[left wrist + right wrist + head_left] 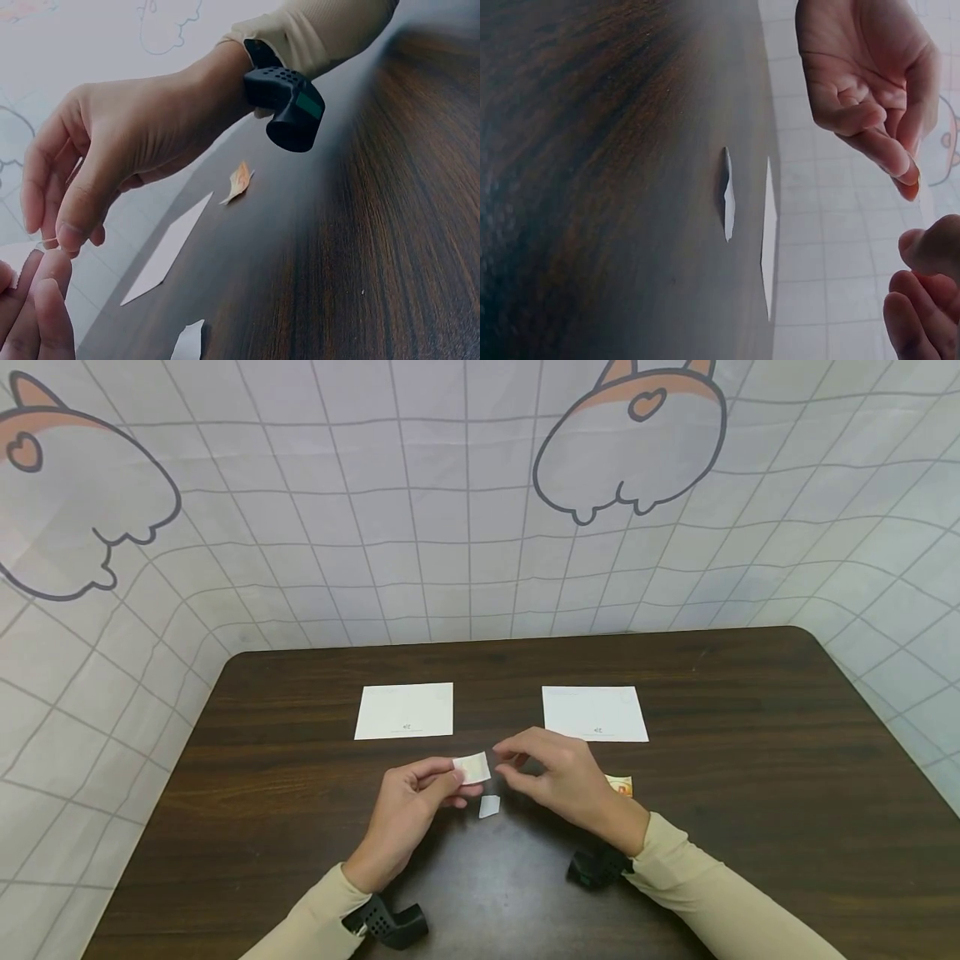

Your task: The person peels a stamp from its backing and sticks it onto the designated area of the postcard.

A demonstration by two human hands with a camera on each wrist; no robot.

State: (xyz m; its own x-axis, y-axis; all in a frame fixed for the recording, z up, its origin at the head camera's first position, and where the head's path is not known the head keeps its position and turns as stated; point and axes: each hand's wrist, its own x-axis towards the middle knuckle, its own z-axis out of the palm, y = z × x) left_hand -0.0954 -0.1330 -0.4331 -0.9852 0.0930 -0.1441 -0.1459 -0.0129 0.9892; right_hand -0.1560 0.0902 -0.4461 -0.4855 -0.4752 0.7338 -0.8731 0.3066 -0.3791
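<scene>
My left hand [411, 806] pinches a small pale stamp [472, 768] between thumb and fingers, above the table. Its edge looks finely toothed in the left wrist view. Close by on the right, my right hand [558, 772] has its thumb and index finger bent towards the stamp, with a gap between their tips in the head view. Below the stamp lies a small white paper scrap [489, 807]. An orange and yellow stamp-like piece [620, 785] rests on the table, partly hidden behind the right hand; in the left wrist view it looks curled.
Two white cards [403, 712] [595, 714] with tiny print at their lower edges lie side by side farther back on the dark wooden table [247, 777]. A white gridded curtain [435, 527] with cartoon drawings hangs behind it.
</scene>
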